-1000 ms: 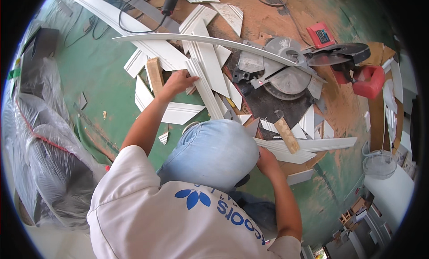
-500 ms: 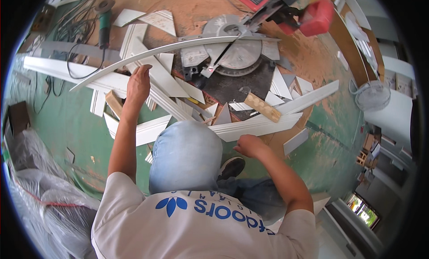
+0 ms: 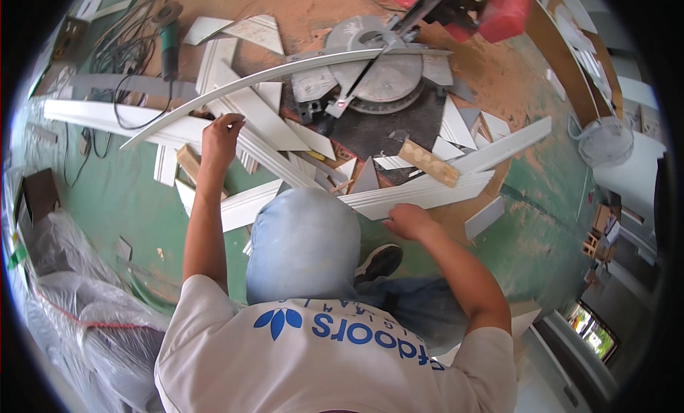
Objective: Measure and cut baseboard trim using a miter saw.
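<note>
My left hand (image 3: 221, 139) hovers above white moulding lengths, fingers pinched together; anything between them is too small to make out. Just beyond it, a long thin white strip (image 3: 286, 69) lies across the mitre saw (image 3: 388, 85), bowed by the lens, and a gap shows between strip and fingers. My right hand (image 3: 409, 221) is curled into a fist by the near edge of a white moulding piece (image 3: 427, 194); its inside is hidden. Under my left hand runs a wide white moulding (image 3: 107, 115). A yellowish wooden block (image 3: 429, 163) rests on the right-hand boards.
A green angle grinder (image 3: 169, 49) with coiled cables stands at the far left. White offcuts (image 3: 256, 34) litter the sawdust-covered floor. Plastic-wrapped goods (image 3: 92, 299) sit at near left, and a clear round tub (image 3: 605, 142) at right. The saw's red part (image 3: 504, 14) juts out at far right.
My left hand has drawn back toward me, away from the thin strip. The right fist stays near the moulding. The whole view has shifted slightly.
</note>
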Action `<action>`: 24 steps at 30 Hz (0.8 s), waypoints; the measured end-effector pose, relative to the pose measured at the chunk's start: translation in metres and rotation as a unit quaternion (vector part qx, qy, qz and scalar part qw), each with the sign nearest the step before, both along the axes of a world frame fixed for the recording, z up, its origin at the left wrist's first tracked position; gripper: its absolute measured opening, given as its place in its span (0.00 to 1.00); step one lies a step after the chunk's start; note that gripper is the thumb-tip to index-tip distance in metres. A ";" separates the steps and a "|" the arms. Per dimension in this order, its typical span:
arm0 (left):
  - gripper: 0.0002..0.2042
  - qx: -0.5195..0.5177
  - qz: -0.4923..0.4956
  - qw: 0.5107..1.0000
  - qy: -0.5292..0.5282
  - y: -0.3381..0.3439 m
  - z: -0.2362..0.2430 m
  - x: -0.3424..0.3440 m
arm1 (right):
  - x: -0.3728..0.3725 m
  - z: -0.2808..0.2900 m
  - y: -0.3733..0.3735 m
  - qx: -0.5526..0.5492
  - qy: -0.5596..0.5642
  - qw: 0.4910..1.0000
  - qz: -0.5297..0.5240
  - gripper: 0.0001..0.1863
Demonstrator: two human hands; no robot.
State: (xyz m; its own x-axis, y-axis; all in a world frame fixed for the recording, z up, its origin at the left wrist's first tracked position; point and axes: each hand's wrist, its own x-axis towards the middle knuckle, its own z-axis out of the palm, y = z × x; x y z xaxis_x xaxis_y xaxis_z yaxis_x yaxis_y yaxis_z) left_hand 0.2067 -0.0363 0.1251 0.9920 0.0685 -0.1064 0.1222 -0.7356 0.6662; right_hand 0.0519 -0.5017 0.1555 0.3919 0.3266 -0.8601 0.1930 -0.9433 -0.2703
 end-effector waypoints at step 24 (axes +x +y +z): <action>0.05 0.135 0.007 0.975 -0.175 0.031 0.012 0.023 | 0.002 0.001 0.002 -0.007 0.015 1.000 -0.007 0.24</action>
State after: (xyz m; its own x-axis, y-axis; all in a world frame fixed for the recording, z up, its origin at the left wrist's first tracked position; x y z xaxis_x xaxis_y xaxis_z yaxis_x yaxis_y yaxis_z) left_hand 0.2292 -0.0052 0.1375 0.9632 0.0613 0.2617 -0.0659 -0.8902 0.4507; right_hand 0.0543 -0.4998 0.1563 0.3706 0.3084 -0.8761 0.1717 -0.9498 -0.2617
